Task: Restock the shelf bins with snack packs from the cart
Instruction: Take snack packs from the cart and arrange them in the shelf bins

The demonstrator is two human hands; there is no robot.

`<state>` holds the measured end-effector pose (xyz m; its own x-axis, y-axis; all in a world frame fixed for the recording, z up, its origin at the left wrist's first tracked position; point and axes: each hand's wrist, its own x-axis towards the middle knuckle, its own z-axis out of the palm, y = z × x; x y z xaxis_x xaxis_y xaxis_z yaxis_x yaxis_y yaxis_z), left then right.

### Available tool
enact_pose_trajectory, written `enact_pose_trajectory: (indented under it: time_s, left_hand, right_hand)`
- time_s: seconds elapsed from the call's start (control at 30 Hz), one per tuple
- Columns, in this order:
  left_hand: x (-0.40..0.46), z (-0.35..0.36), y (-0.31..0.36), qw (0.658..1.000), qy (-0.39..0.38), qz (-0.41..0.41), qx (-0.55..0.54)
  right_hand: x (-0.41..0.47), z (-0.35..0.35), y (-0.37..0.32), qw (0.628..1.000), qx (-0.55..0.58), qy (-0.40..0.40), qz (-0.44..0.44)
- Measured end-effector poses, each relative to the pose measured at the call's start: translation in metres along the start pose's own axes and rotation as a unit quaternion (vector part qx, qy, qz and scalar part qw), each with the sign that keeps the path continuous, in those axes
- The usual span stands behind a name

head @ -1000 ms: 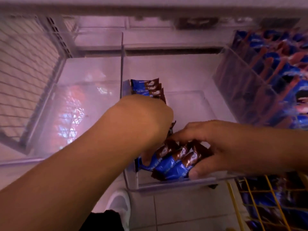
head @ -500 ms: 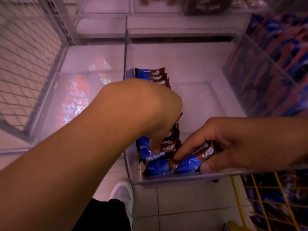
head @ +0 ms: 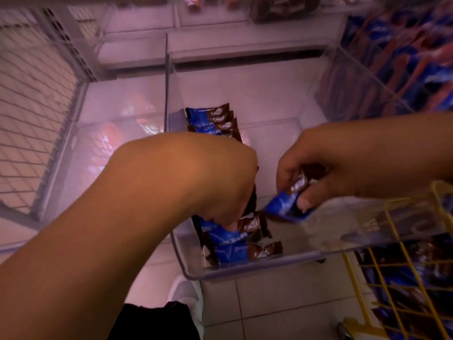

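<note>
the person's left hand (head: pixel 220 182) is down inside the clear plastic shelf bin (head: pixel 245 268), knuckles up, fingers curled downward onto the row of blue-and-brown foil snack packs (head: pixel 230 244) standing along the bin's left wall. the fingertips press into the packs near the front of the row; whether they actually pinch one cannot be told, since the back of the hand hides the grip. the row runs on behind the hand, with more of the same packs (head: pixel 213 119) showing at the far end, still hard against the left wall.

over on the other side, the right hand (head: pixel 316 168) hovers above the bin's front right part, fingers curled and thumb clamped on a single blue-and-brown snack pack (head: pixel 284 204). that pack is tilted, blue end pointing down and left toward the row, silver-brown end tucked up in the fingers. it is just beside the row, not touching it as far as can be seen.

the bin's right half shows bare clear floor. to the right, a neighbouring clear bin (head: pixel 362 94) is packed with blurred blue and orange packets. at lower right stands the yellow wire cart (head: pixel 392 241), with dark blue packs visible through its mesh. a white wire grid panel (head: pixel 31 106) sits at far left, and a white shoe (head: pixel 188 295) shows on the pale tiled floor (head: pixel 282 303) below the bin.
</note>
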<state>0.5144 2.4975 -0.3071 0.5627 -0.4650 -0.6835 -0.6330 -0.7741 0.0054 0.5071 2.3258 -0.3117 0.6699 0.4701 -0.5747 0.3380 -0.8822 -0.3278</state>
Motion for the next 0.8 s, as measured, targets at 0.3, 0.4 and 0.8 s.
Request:
enact_pose_trajectory:
  time_s: [0.3, 0.4, 0.8]
  left_hand:
    - [0.018, 0.0, 0.001, 0.991, 0.1, -0.091, 0.016]
    - [0.021, 0.003, 0.004, 0.995, 0.022, -0.095, 0.009]
    - [0.017, -0.002, -0.002, 0.994, 0.015, -0.094, 0.051]
  right_hand:
    - [0.061, -0.059, 0.015, 0.952, -0.143, 0.234, 0.139]
    - [0.094, -0.052, 0.019, 0.943, -0.106, 0.273, 0.159]
    - [0.122, -0.025, 0.02, 0.902, -0.174, 0.35, 0.185]
